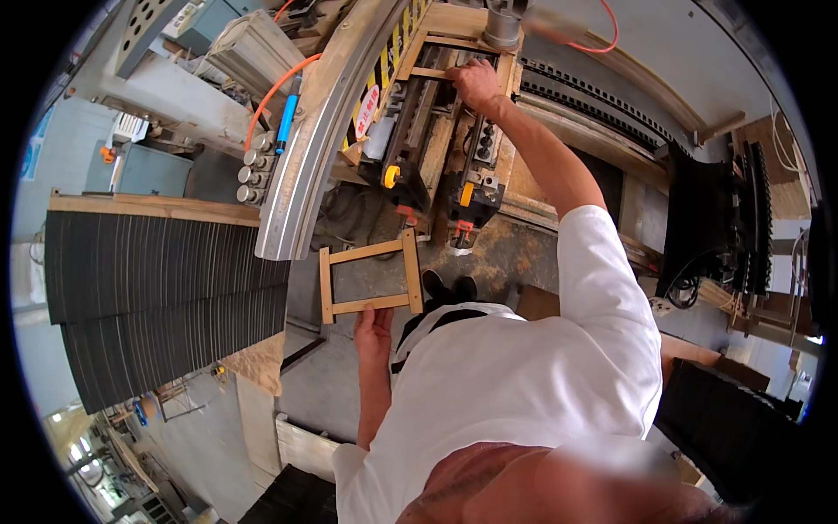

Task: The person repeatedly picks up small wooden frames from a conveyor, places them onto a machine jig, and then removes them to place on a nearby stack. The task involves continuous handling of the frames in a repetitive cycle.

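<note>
My left hand (pixel 374 332) grips a small rectangular wooden frame (pixel 411 272) by its near rail, holding it up over the floor in front of the machine. The frame has two longer side posts joined by two rails, with an open middle. My right arm stretches forward over the machine (pixel 476 205). There my right hand (pixel 477 86) is closed at the end of a rail of a second wooden frame (pixel 429 73), which lies across the far part of the machine's bed. Its fingertips are partly hidden.
A metal beam (pixel 301 188) with a blue pen-like tool (pixel 287 122) runs along the machine's left. Further left stands a large stack of dark strips (pixel 166 271). Black toothed rails (pixel 602 105) lie at the far right. My shoes (pixel 449 286) are on the dusty floor.
</note>
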A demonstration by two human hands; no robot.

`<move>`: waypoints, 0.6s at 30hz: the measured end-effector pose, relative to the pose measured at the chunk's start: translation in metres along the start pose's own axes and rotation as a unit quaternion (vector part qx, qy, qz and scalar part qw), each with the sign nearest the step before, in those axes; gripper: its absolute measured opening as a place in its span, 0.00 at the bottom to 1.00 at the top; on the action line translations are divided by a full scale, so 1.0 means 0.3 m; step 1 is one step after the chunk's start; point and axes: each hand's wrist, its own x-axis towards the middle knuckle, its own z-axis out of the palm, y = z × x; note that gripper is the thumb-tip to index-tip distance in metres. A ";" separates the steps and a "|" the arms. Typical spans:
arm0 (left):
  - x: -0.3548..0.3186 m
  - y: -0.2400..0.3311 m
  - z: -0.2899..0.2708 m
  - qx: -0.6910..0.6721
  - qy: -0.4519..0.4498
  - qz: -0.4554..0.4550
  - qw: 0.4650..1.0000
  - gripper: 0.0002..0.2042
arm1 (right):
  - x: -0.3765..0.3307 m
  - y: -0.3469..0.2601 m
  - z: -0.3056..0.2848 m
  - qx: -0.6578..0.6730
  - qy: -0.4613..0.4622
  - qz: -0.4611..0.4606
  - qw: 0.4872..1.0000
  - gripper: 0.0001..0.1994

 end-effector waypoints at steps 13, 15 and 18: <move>0.008 0.026 -0.069 0.090 0.069 0.106 0.988 0.14 | 0.032 0.007 -0.007 0.005 0.010 -0.031 0.999 0.13; -0.005 0.049 -0.062 0.124 0.067 0.141 0.980 0.14 | 0.037 0.023 0.002 -0.003 0.012 -0.033 0.999 0.13; -0.077 0.110 -0.078 0.172 0.065 0.201 0.962 0.13 | 0.033 0.037 0.003 0.010 0.029 -0.047 0.998 0.13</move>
